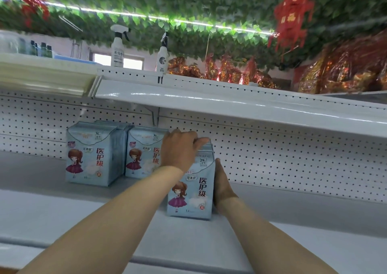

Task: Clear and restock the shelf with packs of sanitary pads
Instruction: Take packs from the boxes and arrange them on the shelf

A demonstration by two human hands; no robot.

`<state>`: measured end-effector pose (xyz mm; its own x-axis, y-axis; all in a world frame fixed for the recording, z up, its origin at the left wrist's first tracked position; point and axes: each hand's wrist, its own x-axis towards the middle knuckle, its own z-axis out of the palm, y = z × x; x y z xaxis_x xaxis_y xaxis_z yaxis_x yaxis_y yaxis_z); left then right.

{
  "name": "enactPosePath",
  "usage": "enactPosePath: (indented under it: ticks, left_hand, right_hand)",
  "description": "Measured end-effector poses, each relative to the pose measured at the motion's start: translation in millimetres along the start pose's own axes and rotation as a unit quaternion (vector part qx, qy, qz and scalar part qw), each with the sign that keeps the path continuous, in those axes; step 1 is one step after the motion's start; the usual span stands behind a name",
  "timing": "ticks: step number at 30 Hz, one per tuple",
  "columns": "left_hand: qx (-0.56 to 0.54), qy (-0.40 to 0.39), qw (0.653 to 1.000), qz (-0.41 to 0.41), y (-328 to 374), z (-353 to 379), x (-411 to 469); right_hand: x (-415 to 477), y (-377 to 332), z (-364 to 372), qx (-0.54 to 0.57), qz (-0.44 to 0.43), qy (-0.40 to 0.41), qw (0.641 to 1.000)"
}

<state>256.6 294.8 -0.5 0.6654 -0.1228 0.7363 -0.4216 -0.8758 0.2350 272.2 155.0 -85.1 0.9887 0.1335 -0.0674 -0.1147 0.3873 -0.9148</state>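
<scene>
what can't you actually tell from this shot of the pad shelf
Head view:
Packs behind the front pack: number hidden by the left hand.
Left hand's thumb: out of sight, so its grip is unclear.
Middle pack: right part covered by the left hand.
Red lantern: blurred by motion.

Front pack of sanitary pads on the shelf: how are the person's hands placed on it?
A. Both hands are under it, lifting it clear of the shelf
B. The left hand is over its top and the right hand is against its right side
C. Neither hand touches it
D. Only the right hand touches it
B: the left hand lies over the top of the front pack of sanitary pads, while the right hand lies flat against its right side.
</scene>
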Motion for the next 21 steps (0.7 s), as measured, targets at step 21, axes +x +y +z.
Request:
enactPosePath:
  ticks: [21]
  left_hand:
    - [-0.072, -0.222, 0.970, -0.064, 3.4, -16.1, -19.9]
  right_hand:
    - [3.2, -3.7, 10.5, 0.024, -0.014, -0.005, 1.000]
